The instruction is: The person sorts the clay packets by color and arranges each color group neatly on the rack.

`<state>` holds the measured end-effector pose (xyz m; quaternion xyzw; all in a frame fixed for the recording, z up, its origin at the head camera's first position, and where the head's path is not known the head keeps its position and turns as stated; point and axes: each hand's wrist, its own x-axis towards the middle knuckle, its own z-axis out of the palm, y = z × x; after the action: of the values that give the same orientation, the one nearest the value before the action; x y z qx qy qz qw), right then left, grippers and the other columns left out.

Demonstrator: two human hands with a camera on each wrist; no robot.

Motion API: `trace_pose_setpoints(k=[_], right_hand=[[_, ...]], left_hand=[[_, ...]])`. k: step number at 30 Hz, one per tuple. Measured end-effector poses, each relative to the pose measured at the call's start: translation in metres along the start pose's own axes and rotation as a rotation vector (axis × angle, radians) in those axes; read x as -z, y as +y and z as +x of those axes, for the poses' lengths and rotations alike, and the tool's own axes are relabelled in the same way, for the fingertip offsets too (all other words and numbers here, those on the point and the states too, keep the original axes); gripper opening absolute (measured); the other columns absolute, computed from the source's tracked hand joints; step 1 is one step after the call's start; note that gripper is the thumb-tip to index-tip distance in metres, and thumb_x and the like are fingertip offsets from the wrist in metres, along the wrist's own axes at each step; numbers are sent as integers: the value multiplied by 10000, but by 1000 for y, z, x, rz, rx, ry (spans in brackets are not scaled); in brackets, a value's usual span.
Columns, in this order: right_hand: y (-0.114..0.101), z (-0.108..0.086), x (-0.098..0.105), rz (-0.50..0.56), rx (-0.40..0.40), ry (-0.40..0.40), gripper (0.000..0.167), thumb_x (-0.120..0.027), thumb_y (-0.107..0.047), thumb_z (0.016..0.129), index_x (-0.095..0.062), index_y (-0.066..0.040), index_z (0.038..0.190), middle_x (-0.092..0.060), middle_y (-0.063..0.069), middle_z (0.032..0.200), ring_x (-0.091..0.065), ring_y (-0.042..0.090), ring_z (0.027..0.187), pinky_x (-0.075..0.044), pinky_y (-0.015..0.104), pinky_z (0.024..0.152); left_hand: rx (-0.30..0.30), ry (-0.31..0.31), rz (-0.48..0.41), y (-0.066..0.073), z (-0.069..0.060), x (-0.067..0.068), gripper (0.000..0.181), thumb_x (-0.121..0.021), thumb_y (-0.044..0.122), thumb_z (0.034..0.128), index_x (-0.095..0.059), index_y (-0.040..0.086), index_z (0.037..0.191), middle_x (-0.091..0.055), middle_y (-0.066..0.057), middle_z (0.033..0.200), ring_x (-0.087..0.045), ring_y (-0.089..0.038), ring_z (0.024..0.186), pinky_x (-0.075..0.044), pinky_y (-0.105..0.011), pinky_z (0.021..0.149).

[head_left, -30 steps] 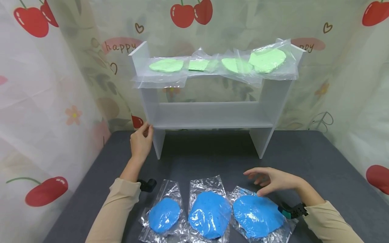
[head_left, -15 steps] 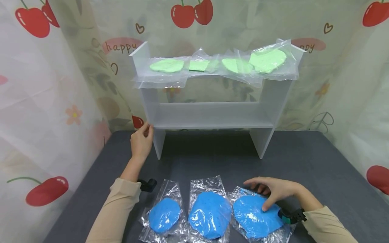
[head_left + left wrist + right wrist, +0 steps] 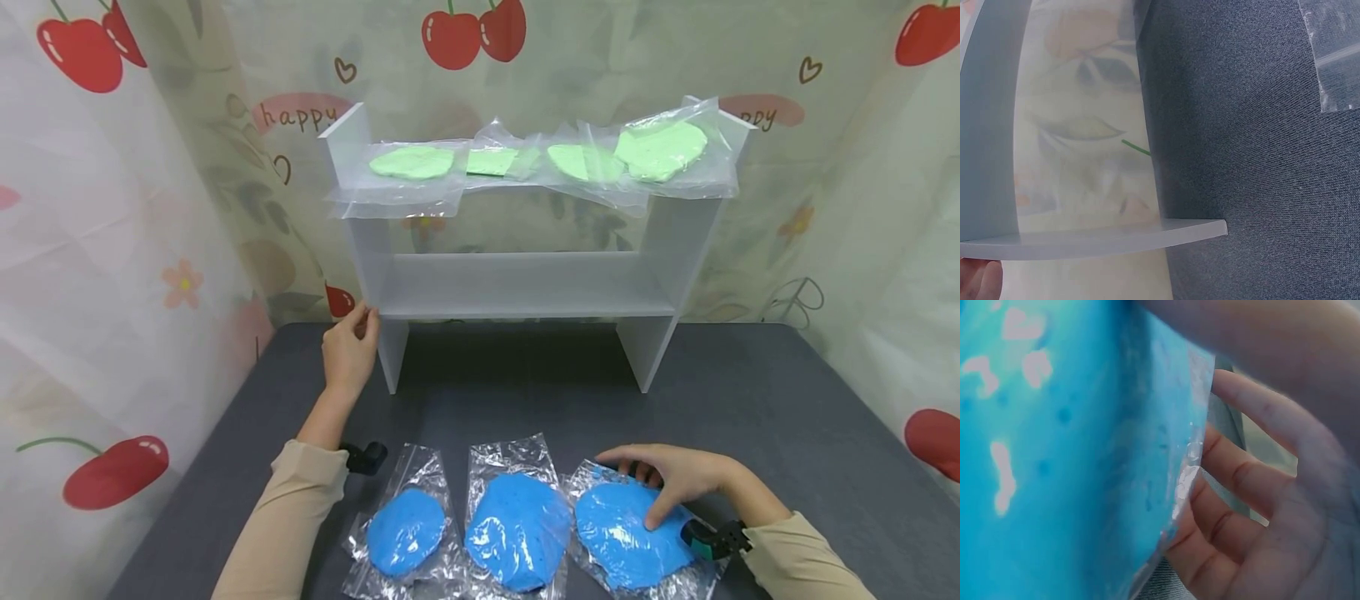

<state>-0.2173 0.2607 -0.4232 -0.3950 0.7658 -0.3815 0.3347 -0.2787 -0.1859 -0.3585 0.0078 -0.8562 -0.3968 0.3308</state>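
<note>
My left hand point(image 3: 349, 346) holds the front edge of the left side panel of a white two-tier shelf point(image 3: 525, 287), thumb and forefinger at the board. In the left wrist view its fingertips point(image 3: 982, 281) touch the panel. Over the rightmost of three clear bags with flat blue clay-like pieces, my right hand point(image 3: 678, 477) has its thumb on top and its fingers at the far edge. That bag of blue clay point(image 3: 1054, 456) fills much of the right wrist view, its edge between thumb and curled fingers. Beside it lie the middle bag point(image 3: 517, 533) and left bag point(image 3: 405, 533).
Several clear bags with pale green flat pieces point(image 3: 660, 150) lie along the shelf's top tier, their plastic overhanging the front. The dark grey table point(image 3: 495, 408) carries everything. Printed curtains point(image 3: 150, 250) enclose the back and sides. A thin cable point(image 3: 798, 296) hangs at the back right.
My right hand has lowered onto the right blue bag, its thumb coming down on the blue piece and its fingers to the far edge. The left hand stays at the shelf.
</note>
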Motion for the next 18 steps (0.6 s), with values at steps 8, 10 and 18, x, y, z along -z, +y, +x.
trace_pose_setpoints(k=[8,10,18], right_hand=[[0,2,-1,-18,-2,23,783,-740,-149,793,-310,43,1419,-539,185,859,-426,183,638,-390,233,572],[0,2,-1,-33,-19,35,781,-740,-165,795,-316,24,1422,-564,146,873,-455,105,666,-405,216,590],[1,-1,-2,-51,-1,126,777,-720,-185,810,-292,-22,1437,-519,161,865,-407,38,625,-386,216,557]], left_hand=[[5,-1,2,0,0,0,345,-523,227,949,-613,63,1239,-709,-174,1013,-692,-321,817,-508,-475,731],[5,-2,1,0,-1,0,345,-523,228,950,-613,63,1239,-709,-173,1013,-692,-320,817,-509,-473,725],[4,1,-7,-1,-1,-1,340,-528,228,948,-617,71,1236,-711,-168,1013,-692,-318,816,-508,-473,734]])
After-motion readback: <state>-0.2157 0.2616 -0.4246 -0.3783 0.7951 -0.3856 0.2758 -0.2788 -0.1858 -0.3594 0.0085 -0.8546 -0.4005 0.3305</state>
